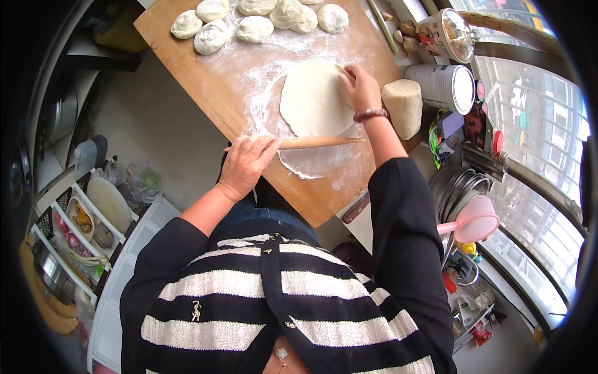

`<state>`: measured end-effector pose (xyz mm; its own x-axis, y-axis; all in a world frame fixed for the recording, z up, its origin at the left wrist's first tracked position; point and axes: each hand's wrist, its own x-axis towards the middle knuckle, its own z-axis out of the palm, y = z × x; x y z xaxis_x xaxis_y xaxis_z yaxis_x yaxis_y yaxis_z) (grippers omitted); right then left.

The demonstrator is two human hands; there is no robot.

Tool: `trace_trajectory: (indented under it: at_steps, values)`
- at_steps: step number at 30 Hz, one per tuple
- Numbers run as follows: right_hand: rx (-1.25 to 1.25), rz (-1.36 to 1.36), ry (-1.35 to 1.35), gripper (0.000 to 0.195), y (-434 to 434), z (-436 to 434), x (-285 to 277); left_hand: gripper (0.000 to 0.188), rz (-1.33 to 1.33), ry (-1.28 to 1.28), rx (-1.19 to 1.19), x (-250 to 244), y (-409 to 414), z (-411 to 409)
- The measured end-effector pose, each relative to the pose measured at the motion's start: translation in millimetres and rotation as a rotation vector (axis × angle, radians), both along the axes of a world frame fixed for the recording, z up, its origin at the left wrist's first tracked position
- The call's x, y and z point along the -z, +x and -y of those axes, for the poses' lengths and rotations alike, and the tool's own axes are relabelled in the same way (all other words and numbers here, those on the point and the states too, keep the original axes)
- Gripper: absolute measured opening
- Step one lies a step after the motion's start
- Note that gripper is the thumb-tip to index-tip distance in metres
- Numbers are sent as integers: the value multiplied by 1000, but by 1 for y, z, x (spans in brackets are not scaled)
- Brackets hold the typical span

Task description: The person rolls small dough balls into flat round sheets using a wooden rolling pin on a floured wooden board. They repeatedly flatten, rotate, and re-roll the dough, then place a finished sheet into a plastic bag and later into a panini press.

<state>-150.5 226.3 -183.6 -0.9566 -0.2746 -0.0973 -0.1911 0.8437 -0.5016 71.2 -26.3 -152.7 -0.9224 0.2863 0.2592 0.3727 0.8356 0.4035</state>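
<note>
A round, thinly rolled sheet of dough [314, 100] lies on a floured wooden board [205, 89]. My right hand [360, 88] has its fingers on the sheet's right edge, seemingly pinching it; the fingertips are partly hidden. Just below the sheet, my left hand [247, 161] grips one end of a tapered wooden rolling pin [322, 142], whose other end points right toward my right forearm. Several floured dough pieces [254, 29] sit along the far side of the board, some overlapping.
Right of the board stand a pale cylindrical block [402, 108], a white tin [439, 86] and a lidded jar [444, 35]. Stacked metal bowls [455, 191] and a pink ladle [476, 219] are lower right. At left is a storage rack [88, 229] with vegetables.
</note>
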Motion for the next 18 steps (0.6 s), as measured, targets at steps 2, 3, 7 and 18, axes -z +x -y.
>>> trace_trajectory:
  at_steps: [2, 3, 7, 18]
  values:
    - [-41, 77, 122, 20, 28, -14, -11, 42, 4, 11, 11, -2, -3, 0]
    - [28, 105, 86, 20, 47, -28, -9, 42, 6, 14, 33, -3, -5, -1]
    - [165, 585, 171, 18, 113, -59, -44, 42, 2, -11, 104, -3, 1, -1]
    - [3, -198, 367, 77, 81, 10, 2, 80, 167, -99, -146, 47, -97, 5]
